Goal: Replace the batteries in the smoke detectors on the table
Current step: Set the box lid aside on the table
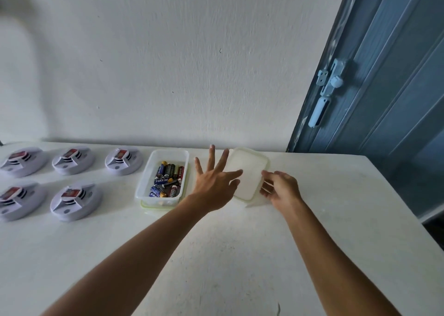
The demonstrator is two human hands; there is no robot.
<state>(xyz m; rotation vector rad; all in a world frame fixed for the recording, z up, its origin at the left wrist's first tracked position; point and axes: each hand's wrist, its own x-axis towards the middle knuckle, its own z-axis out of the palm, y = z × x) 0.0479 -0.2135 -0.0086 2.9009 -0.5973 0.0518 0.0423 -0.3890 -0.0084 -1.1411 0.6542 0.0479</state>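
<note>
Head camera view, looking down at a white table (216,255) against a white wall. Five white smoke detectors (73,201) sit in two rows at the far left, each with a red-labelled part on top. Just right of them stands an open clear tub of batteries (165,179), its long axis running away from the viewer. Right of that tub, a second tub (245,171) with its pale lid on lies on the same axis. The left hand (212,178) is spread flat, fingers straight, its thumb side touching the lid's left edge. The right hand (280,188) has fingers curled at the lidded tub's near right corner, apparently pinching the lid's rim. The batteries lie immediately left of the left hand, the nearer one; the detectors are further left, well apart from both hands.
</note>
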